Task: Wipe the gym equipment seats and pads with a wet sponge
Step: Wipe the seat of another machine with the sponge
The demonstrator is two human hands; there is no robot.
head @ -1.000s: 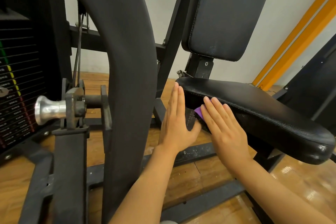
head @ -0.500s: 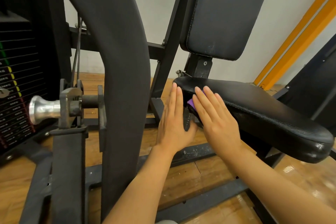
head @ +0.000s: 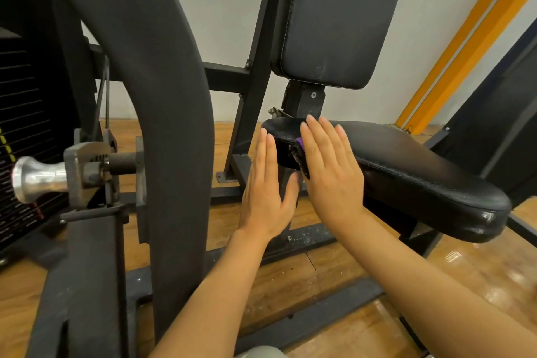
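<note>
The right hand lies flat with its fingers straight and close together, pressing a purple sponge against the side wall of the black seat pad at the pad's rear corner, just below the foot of the upright back pad. Only a sliver of purple and a dark, frayed scouring face show past the edge of the palm; the rest of the sponge is hidden under the hand, so I cannot tell how large it is or how wet. The left hand is also open, fingers straight and pointing up, its thumb reaching toward the sponge's lower end from beside the seat's rounded rear edge; whether the thumb touches it is not clear. I judge the sponge light, soft and easily squashed, likely slick when soaked, so it is best held by broad palm pressure with a thumb steadying one end rather than by a fingertip pinch, which could let it fold or slip off the curved vinyl. The seat pad looks firm and smooth with a stitched seam along its upper edge, where grime may collect. A heavy black machine arm stands close on the left, so strokes there have little room.
</note>
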